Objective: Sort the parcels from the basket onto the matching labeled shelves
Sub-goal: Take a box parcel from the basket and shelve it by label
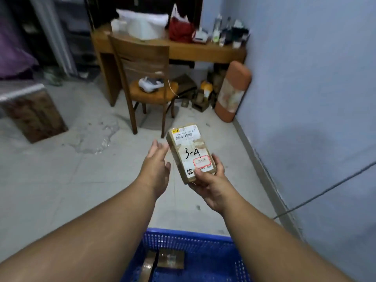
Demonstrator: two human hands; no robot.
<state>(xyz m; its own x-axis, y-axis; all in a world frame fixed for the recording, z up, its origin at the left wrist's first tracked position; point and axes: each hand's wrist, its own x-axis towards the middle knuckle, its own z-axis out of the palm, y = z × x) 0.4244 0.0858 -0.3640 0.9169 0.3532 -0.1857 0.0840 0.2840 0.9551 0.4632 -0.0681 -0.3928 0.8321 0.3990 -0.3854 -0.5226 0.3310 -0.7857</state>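
A small brown cardboard parcel [190, 152] with a white shipping label and "3-4" handwritten in black is held up in front of me above the floor. My right hand [210, 182] grips its near end from below, thumb on the label side. My left hand [157, 163] hovers just left of the parcel, fingers spread, holding nothing. The blue plastic basket [189, 241] lies at the bottom of the view between my forearms. Inside it lie two taped brown parcels [171, 259]. No labeled shelves are in sight.
A wooden chair [146, 78] with a white item on its seat stands ahead at a cluttered wooden desk [203, 50]. An orange cushion [232, 90] leans on the blue wall at right. A brown box [33, 112] stands at left. A cable [325, 194] runs along the wall.
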